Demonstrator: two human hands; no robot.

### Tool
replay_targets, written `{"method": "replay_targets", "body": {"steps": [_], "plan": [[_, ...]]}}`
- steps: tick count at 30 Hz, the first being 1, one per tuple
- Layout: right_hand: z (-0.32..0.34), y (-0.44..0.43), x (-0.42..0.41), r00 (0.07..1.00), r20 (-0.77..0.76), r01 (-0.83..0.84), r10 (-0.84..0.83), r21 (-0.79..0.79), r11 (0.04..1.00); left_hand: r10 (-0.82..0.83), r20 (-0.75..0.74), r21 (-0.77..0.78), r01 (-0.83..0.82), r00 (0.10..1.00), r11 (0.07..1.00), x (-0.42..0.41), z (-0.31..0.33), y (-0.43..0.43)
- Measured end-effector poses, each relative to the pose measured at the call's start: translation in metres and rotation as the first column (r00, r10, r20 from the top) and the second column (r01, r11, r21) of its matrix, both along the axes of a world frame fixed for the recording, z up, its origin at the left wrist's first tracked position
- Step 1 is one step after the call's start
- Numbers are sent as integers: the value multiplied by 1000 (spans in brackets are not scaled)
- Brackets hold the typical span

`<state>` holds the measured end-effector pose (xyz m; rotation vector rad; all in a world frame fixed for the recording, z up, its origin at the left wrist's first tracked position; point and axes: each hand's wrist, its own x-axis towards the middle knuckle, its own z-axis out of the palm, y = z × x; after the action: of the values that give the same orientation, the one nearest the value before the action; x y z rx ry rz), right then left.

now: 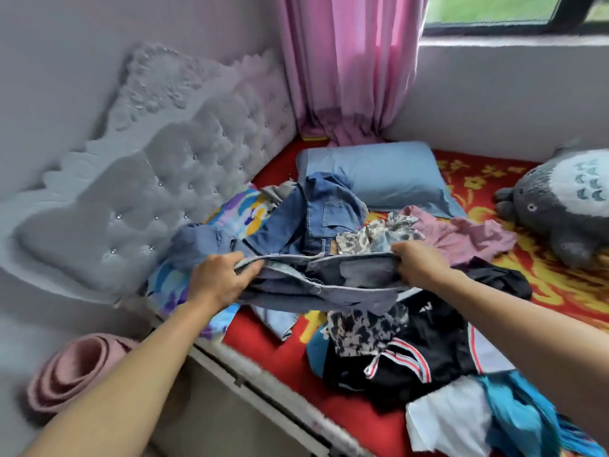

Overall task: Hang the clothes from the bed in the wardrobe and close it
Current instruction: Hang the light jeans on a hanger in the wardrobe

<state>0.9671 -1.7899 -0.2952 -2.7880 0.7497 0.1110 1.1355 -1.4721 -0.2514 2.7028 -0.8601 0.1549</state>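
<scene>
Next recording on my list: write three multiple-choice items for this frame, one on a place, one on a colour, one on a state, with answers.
1. Where is the grey plush toy? A on the bed B on the floor C on the windowsill
2. What colour is the curtain? A green B pink C white
3. How is the light denim garment held? A untouched B by one hand C by both hands
Answers: 1 A, it rests on the bed's far side. 2 B, its folds are plainly pink. 3 C, the left hand and right hand each grip one end.
</scene>
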Motion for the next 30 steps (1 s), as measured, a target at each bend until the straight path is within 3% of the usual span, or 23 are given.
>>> {"method": "replay_targets", "body": {"steps": [5, 9, 13, 19, 22, 27, 30], "plan": [[43, 39, 11, 992, 111, -59, 52, 59, 996, 249, 115, -58, -243, 962, 968, -57, 50, 85], [86, 100, 41, 980, 195, -100, 43, 292, 951, 415, 168, -99, -404, 894, 910, -109, 88, 164], [125, 189, 64, 943, 329, -211, -52, 711, 671, 578, 189, -176, -551, 794, 815, -162, 115, 247], [171, 340, 59, 943, 333, -326, 15, 911, 252, 708, -89, -500, -646, 700, 576, -243, 127, 362], [180, 419, 50, 941, 323, -335, 98, 929, 155, 748, -210, -553, -707, 630, 441, -289, 121, 406], [187, 549, 15, 909, 321, -334, 265, 942, 6, 784, -234, -477, -771, 574, 422, -349, 91, 490], [189, 620, -6, 828, 336, -362, 448, 932, -29, 782, -274, -464, -789, 560, 403, -373, 76, 540]]}}
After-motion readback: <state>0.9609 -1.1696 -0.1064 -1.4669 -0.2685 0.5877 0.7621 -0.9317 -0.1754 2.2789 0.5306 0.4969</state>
